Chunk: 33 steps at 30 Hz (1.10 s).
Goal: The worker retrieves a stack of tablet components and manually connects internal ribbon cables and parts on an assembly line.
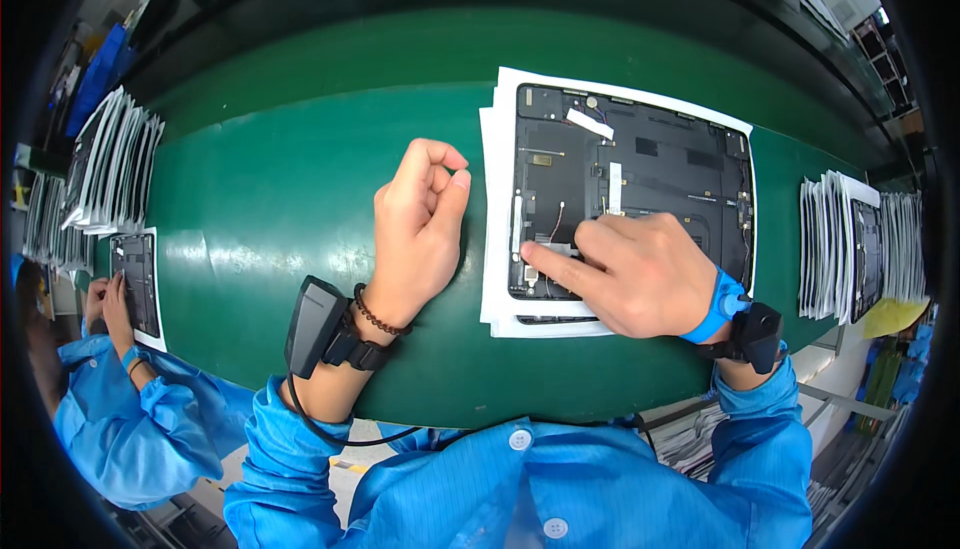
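Right hand [640, 274]: index fingertip at left edge of black device shell [660, 187], other fingers folded, any grip hidden; light pressure best. Left hand [420, 224] half-open, seemingly empty.

Green tabletop [260, 184] lies open between left-side stacks [118, 164] and the left hand [415, 234].
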Each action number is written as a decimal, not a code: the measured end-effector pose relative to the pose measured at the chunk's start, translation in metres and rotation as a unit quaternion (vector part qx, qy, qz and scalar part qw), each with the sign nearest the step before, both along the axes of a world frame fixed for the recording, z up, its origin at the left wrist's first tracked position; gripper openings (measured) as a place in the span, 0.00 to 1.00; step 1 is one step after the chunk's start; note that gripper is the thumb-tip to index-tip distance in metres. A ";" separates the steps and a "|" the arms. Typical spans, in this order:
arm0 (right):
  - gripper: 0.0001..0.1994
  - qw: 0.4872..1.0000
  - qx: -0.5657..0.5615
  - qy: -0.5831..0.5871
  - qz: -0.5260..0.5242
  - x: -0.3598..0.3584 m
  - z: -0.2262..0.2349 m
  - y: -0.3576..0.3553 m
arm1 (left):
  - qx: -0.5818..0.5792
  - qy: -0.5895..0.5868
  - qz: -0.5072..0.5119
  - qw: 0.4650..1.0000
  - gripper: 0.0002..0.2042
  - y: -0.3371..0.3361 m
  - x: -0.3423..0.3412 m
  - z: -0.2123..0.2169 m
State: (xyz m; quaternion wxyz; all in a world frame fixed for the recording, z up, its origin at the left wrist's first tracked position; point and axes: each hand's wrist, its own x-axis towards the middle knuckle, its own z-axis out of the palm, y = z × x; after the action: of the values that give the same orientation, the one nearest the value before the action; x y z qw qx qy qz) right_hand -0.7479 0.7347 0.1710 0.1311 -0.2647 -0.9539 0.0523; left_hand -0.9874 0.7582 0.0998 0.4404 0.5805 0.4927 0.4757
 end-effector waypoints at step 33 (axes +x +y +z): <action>0.23 0.996 -0.013 0.086 0.003 0.001 -0.002 0.006 | -0.005 0.015 0.001 1.000 0.13 -0.004 0.005 0.005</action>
State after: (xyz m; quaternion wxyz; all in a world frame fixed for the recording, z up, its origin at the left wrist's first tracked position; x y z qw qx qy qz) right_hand -0.7464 0.7402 0.1690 0.2093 -0.2576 -0.9392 0.0877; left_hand -0.9828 0.7543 0.1052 0.4353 0.5849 0.5021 0.4650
